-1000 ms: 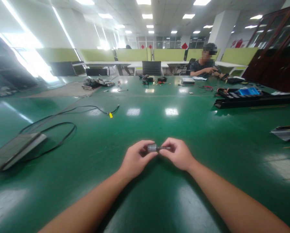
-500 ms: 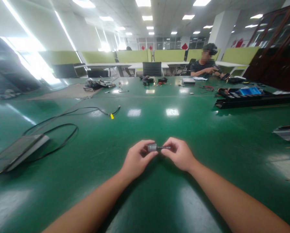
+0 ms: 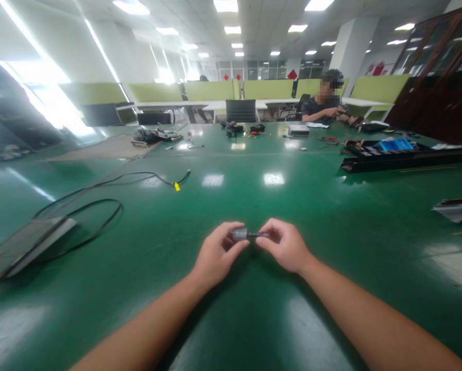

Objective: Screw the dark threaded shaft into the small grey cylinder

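Note:
A small grey metal cylinder [image 3: 239,235] with a thin dark rod [image 3: 253,235] projecting from its right end lies level between my hands, above the green table. My left hand [image 3: 220,252] pinches the cylinder between thumb and fingers. On the other side, my right hand [image 3: 285,246] pinches the rod near its free end, fingers curled round it. A short stretch of rod shows between the two hands. What kind of part this is, I cannot make out.
At left lies a flat grey device [image 3: 33,242] with a looped black cable [image 3: 117,208] bearing a yellow tag [image 3: 177,186]. A black tray [image 3: 400,157] with a blue item sits far right. Across the green table [image 3: 231,201], a person [image 3: 323,105] sits handling something dark.
The view has turned slightly, so the surroundings sit a little further left. Both hands keep their pinch; the gap between them looks very slightly wider.

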`<state>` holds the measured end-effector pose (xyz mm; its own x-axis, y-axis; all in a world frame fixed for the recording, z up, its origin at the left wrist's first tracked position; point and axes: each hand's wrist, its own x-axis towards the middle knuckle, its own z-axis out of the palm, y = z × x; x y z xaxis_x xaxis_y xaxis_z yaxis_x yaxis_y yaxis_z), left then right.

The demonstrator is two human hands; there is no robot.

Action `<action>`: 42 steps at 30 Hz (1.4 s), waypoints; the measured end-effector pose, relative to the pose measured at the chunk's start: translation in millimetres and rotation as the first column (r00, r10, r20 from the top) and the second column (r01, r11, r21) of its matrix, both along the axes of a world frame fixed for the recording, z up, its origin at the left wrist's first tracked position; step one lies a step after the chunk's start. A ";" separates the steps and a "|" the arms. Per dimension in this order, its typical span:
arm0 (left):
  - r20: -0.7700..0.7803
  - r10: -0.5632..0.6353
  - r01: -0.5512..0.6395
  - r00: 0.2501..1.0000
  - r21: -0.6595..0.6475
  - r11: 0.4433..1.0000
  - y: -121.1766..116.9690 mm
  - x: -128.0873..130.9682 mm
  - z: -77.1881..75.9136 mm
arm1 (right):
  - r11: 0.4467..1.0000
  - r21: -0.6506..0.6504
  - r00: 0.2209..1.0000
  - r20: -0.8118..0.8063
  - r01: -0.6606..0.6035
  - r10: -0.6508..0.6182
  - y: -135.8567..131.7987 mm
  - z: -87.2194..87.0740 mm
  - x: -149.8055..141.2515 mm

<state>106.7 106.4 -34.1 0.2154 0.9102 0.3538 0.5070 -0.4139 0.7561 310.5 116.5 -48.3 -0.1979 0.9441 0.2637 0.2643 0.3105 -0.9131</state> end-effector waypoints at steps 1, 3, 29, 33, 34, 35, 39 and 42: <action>-0.001 0.002 -0.002 1.000 0.004 1.000 0.0 -0.1 0.1 | 1.000 0.001 1.000 -0.001 0.001 -0.001 0.0 0.0 -0.2; -0.009 0.009 -0.009 1.000 0.011 1.000 0.0 -0.3 0.2 | 1.000 -0.001 1.000 -0.001 0.005 -0.005 -0.2 -0.1 -0.5; 0.003 0.033 -0.033 0.999 -0.003 0.999 1.6 -1.2 -2.2 | 0.999 0.022 0.999 0.020 0.042 -0.043 0.8 -0.1 2.0; 0.006 0.036 -0.035 0.999 -0.008 0.999 1.4 -1.0 -1.6 | 0.999 0.027 0.999 0.016 0.041 -0.041 1.6 -1.3 2.3; 0.007 0.036 -0.036 0.999 -0.007 0.999 1.2 -0.9 -1.2 | 0.999 0.030 0.999 0.016 0.043 -0.043 2.0 -1.7 2.4; 0.008 0.036 -0.036 0.999 -0.006 0.999 1.1 -0.7 -0.9 | 0.998 0.033 0.999 0.017 0.045 -0.045 2.4 -2.1 2.6; 0.007 0.043 -0.043 0.999 -0.014 0.999 1.1 -0.6 -0.6 | 0.998 0.037 0.999 0.019 0.048 -0.049 3.2 -2.9 3.5; 0.008 0.046 -0.046 0.999 -0.018 0.999 1.9 -1.3 -1.7 | 0.998 0.035 0.998 0.022 0.053 -0.053 2.6 -2.9 3.9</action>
